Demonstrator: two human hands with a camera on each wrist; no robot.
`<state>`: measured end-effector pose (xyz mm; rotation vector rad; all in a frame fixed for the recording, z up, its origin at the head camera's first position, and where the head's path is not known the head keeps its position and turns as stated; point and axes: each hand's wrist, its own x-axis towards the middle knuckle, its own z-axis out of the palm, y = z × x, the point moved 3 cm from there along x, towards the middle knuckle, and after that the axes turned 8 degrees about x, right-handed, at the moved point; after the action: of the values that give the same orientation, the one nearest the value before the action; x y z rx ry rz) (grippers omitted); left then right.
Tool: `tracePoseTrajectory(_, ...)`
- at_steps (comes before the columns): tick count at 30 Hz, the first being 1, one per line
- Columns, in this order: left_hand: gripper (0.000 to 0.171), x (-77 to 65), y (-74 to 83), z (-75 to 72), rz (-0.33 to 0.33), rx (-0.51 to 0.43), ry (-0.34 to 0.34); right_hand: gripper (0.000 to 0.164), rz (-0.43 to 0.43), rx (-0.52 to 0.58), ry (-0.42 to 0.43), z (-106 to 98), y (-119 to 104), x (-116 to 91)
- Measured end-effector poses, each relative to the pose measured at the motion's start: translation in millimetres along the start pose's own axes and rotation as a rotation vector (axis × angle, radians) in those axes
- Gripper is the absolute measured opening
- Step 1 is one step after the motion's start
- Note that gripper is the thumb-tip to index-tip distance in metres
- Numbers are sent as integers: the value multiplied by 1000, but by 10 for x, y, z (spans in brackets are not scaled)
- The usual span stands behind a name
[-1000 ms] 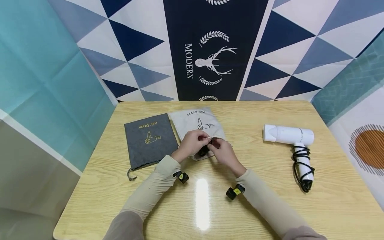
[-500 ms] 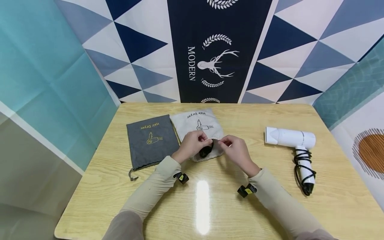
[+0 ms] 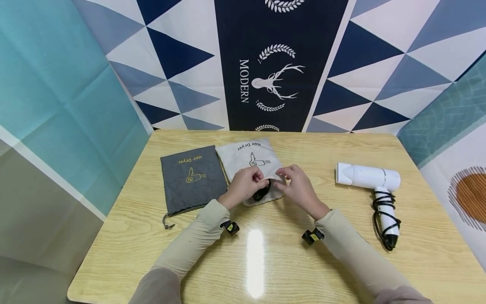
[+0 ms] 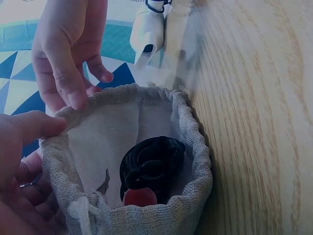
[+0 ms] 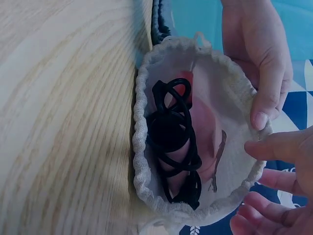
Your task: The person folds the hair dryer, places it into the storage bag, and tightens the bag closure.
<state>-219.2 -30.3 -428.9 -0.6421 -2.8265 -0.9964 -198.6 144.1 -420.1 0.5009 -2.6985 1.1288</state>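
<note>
On the table lies a light grey drawstring bag (image 3: pixel 247 152) printed "Hair Dryer", its gathered mouth held up toward the person. My left hand (image 3: pixel 244 183) pinches the upper rim, thumb inside and fingers behind the cloth. Close by on the right, my right hand (image 3: pixel 300 188) has its thumb at the inner rim and its fingers spread apart outside it. Inside the bag, a coiled black cord (image 5: pixel 188 115) lies over a pinkish-red object (image 5: pixel 205 132), which is partly hidden by the cord and the cloth.
Left of the light bag lies a flat dark grey "Hair Dryer" bag (image 3: pixel 193 179), its drawstring end toward the front. A white hair dryer (image 3: pixel 368 176) with a black cord (image 3: pixel 385 202) wound round its handle rests at the table's right.
My right hand has moved right from the middle of the bag's mouth, and its fingers have spread. The mouth stands wider. My left hand keeps its pinch on the rim.
</note>
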Motion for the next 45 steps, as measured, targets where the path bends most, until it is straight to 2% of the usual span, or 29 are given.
tracePoseTrajectory(6,12,15,9,1,11,8,-26,30,-54,-67,6,40,1,38)
tracePoseTrajectory(11,10,19,9,-4,11,-10,-21,28,-86,-141,35,75,37,57)
tracePoseTrajectory(18,11,-12,-3,4,14,-3,-26,11,-148,-183,163,57,50,56)
tracePoseTrajectory(21,11,-37,-2,-3,14,24,-27,8,-145,-187,199,37,61,45)
tracePoseTrajectory(25,11,-85,-22,-32,-4,116,-36,8,-133,-194,209,20,77,39)
tracePoseTrajectory(31,10,-140,-77,-144,-47,238,-24,6,-59,-211,201,-34,140,47)
tracePoseTrajectory(37,8,-168,-138,-225,-71,261,-13,9,26,-207,176,-69,223,60)
tracePoseTrajectory(42,7,-223,-224,-259,-129,262,-16,27,160,-156,73,-63,320,82)
tracePoseTrajectory(45,6,-257,-266,-263,-155,285,-57,36,234,-147,6,-65,374,62)
